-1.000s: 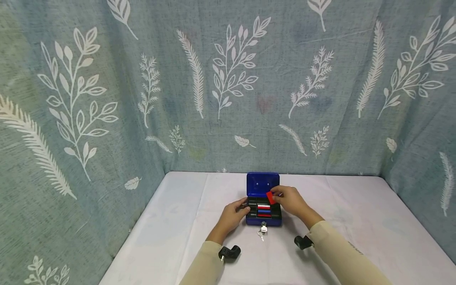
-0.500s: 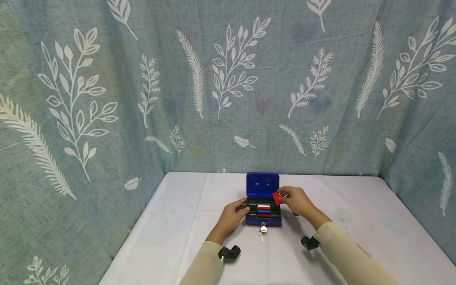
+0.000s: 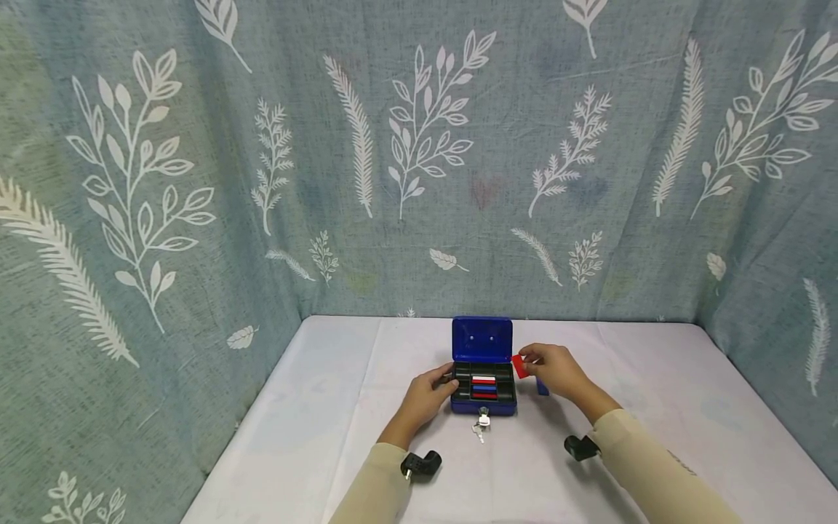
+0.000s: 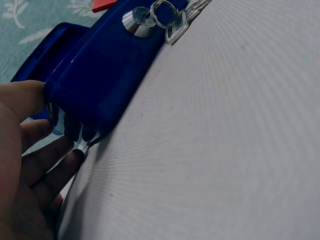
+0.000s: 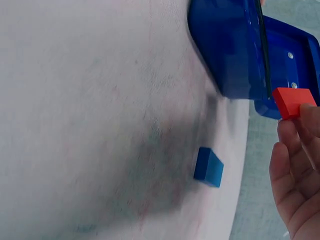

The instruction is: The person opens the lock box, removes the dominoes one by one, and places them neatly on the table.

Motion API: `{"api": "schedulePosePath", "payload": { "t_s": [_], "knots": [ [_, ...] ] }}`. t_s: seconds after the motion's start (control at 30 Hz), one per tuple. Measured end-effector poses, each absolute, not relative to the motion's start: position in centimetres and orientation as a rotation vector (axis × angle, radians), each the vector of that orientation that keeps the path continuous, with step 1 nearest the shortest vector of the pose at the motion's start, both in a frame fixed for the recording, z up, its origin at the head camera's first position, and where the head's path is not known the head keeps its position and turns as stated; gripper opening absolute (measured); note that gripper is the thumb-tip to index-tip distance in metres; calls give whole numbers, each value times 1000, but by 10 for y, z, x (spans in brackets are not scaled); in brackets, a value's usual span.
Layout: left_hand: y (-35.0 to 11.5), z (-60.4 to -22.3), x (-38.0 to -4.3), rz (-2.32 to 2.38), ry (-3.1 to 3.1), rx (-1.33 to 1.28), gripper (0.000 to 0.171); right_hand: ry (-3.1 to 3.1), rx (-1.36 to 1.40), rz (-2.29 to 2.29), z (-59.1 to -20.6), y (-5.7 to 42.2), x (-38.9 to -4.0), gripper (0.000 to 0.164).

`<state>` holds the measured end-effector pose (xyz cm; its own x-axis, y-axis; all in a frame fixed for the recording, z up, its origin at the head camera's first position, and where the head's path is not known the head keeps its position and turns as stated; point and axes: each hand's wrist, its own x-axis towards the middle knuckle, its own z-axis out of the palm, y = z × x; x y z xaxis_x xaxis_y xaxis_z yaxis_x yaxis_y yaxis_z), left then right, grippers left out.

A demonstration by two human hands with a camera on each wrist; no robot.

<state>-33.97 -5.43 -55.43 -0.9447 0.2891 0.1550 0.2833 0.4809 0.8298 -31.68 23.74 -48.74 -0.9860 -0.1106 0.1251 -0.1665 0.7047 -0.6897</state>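
A small blue cash box [image 3: 484, 408] stands on the table with its lid raised. Several white, red and blue pieces lie in the middle of its black tray [image 3: 505, 372]. My right hand [image 3: 555, 370] pinches a flat red block [image 3: 520, 366] just off the box's right edge; the right wrist view shows this red block [image 5: 293, 102] between thumb and fingers. Fairly straight fingers of my left hand [image 3: 425, 399] are at the box's left side, its thumb touching the rim. On the table below my right hand sits a blue block [image 5: 209, 167], partly hidden in the head view.
Keys [image 3: 479, 431] hang from the lock at the front of the box, reaching the white tablecloth [image 3: 366, 349]. A leaf-patterned curtain [image 3: 419, 160] encloses the back and sides. Each wrist carries a black camera.
My right hand has moved right with the red block, from over the tray to beside the box. The blue block has come into view beneath it. My left hand stays put.
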Motion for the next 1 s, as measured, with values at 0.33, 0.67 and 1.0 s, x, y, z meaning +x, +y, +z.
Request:
{"api": "schedulePosePath", "payload": {
  "t_s": [0.33, 0.67, 1.0],
  "knots": [
    [-55, -552, -340, 1514, 2703, 524, 51, -2838, 237, 1163, -491, 250, -316, 24],
    [-54, -552, -340, 1503, 2712, 547, 51, -2832, 207, 1159, -496, 265, -308, 24],
    [-54, -553, -339, 1503, 2711, 537, 50, -2872, 95, 1197, -503, 275, -305, 26]
  ]
}}
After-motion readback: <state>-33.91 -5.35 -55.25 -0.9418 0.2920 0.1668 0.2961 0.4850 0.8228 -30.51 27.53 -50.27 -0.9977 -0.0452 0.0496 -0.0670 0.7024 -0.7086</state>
